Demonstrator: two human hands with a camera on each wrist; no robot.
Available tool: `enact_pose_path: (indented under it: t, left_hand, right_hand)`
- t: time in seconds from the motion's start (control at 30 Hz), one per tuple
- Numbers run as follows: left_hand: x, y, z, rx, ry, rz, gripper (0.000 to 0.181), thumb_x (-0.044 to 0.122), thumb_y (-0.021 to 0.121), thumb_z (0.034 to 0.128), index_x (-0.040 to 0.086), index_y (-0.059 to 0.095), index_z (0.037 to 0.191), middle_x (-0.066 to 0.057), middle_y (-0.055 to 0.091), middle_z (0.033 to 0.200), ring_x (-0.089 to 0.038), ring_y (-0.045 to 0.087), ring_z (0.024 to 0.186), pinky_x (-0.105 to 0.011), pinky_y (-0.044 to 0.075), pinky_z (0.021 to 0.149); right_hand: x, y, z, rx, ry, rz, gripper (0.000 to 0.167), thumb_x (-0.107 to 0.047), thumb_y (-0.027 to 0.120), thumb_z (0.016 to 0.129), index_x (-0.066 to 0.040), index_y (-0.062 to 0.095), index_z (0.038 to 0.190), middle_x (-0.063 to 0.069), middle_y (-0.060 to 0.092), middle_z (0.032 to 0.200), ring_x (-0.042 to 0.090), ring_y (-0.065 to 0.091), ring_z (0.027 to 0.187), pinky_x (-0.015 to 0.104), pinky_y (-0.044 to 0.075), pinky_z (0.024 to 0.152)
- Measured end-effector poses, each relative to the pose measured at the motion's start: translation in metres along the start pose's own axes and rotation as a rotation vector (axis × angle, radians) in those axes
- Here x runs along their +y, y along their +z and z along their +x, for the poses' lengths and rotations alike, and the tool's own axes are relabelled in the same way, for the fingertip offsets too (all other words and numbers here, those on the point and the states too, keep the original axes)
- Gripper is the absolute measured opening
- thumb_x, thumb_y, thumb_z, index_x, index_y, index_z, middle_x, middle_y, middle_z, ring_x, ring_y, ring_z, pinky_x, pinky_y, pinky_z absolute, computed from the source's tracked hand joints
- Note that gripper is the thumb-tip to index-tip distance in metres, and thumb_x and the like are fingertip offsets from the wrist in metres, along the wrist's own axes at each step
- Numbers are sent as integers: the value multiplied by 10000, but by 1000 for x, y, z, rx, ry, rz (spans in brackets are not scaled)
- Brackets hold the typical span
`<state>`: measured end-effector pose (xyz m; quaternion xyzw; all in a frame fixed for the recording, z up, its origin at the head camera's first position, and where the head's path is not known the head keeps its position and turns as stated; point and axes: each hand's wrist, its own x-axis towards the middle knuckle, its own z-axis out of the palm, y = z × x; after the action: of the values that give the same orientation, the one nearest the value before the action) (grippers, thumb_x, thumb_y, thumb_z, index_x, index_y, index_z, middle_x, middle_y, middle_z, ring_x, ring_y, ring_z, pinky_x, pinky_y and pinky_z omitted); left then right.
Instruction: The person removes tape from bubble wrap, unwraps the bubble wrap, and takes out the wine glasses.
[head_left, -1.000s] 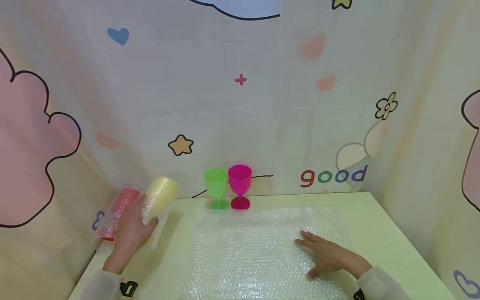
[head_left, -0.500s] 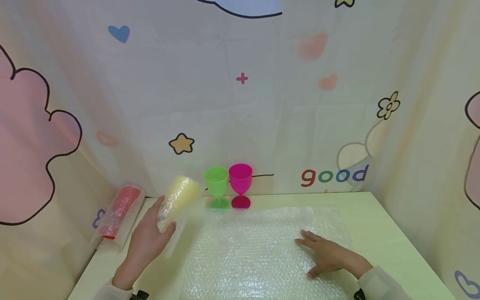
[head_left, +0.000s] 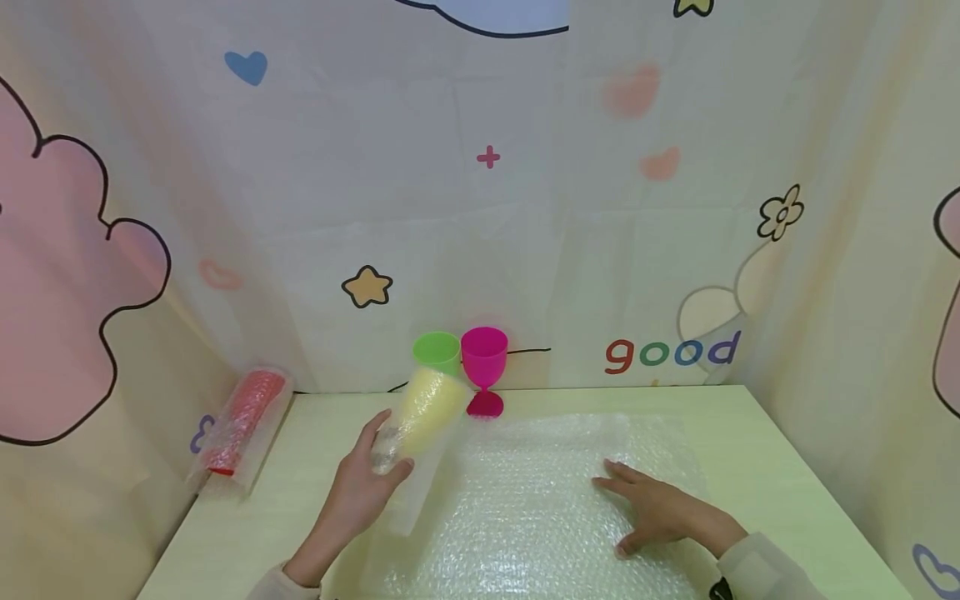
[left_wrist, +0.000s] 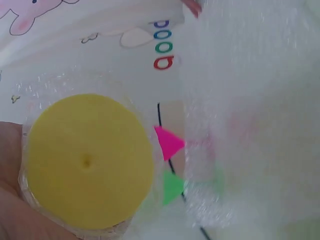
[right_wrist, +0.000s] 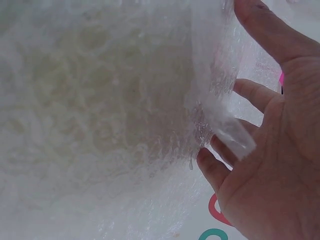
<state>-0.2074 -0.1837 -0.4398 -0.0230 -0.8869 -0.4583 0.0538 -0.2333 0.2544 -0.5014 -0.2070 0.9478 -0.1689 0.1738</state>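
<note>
My left hand [head_left: 356,492] grips a yellow cup-like item [head_left: 429,408] in bubble wrap, tilted, its yellow end up and right; loose wrap hangs below. In the left wrist view the round yellow face [left_wrist: 90,162] shows beside part of the hand [left_wrist: 17,200]. A bubble wrap sheet [head_left: 540,517] lies flat on the table. On the sheet's right part rests my right hand [head_left: 660,510], fingers spread. The right wrist view shows that hand [right_wrist: 275,135] with fingertips at the wrap [right_wrist: 115,100].
A pink goblet [head_left: 484,354] and a green goblet [head_left: 437,348] stand at the table's back edge, the green one's lower part hidden by the held item. A red wrapped roll-shaped item [head_left: 247,417] lies at the table's left edge. Printed curtains surround the table [head_left: 787,500].
My left hand has carried the wrapped yellow item rightward from beside the red one, over the sheet's left part and before the green goblet. My right hand has stayed in place.
</note>
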Motion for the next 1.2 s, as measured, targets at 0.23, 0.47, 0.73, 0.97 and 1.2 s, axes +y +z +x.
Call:
enact_pose_path:
  t: [0.23, 0.47, 0.73, 0.97, 1.2]
  left_hand:
    - [-1, 34, -3, -65, -94, -203, 755, 352, 711, 881, 305, 308, 1517, -194, 419, 1514, -403, 468, 1341, -552, 488, 962]
    - [6, 61, -11, -156, -167, -348, 796, 386, 700, 883, 226, 275, 1536, -225, 366, 1527, -422, 477, 1314, -544, 505, 939]
    - [8, 87, -15, -168, -186, -404, 805, 365, 688, 892, 171, 254, 1542, -317, 294, 1541, -505, 323, 1404, -620, 420, 1024]
    - [8, 103, -18, -160, -207, -430, 787, 317, 669, 908, 175, 228, 1544, -350, 277, 1535, -501, 308, 1415, -628, 350, 1074]
    - [13, 120, -21, -186, -217, -461, 810, 338, 629, 933, 136, 153, 1557, -298, 316, 1532, -408, 489, 1293, -523, 448, 1005]
  right_hand:
    - [0, -1, 1, -8, -11, -4, 1014, -501, 857, 629, -179, 426, 1488, 176, 248, 1619, 440, 264, 1468, 645, 308, 1116]
    - [-2, -3, 2, -7, -21, -3, 1011, -485, 865, 624, -156, 438, 1479, 192, 257, 1612, 450, 276, 1460, 643, 312, 1116]
    - [-1, -1, 2, -7, 3, 7, 997, -500, 862, 624, -174, 452, 1472, 179, 268, 1612, 439, 284, 1461, 641, 315, 1117]
    - [1, 1, 1, -2, -19, -4, 1004, -501, 854, 634, -162, 436, 1481, 184, 243, 1619, 449, 254, 1468, 647, 310, 1113]
    - [-3, 0, -2, 22, -43, -12, 949, -545, 810, 683, -170, 445, 1475, 165, 253, 1620, 443, 258, 1468, 651, 323, 1103]
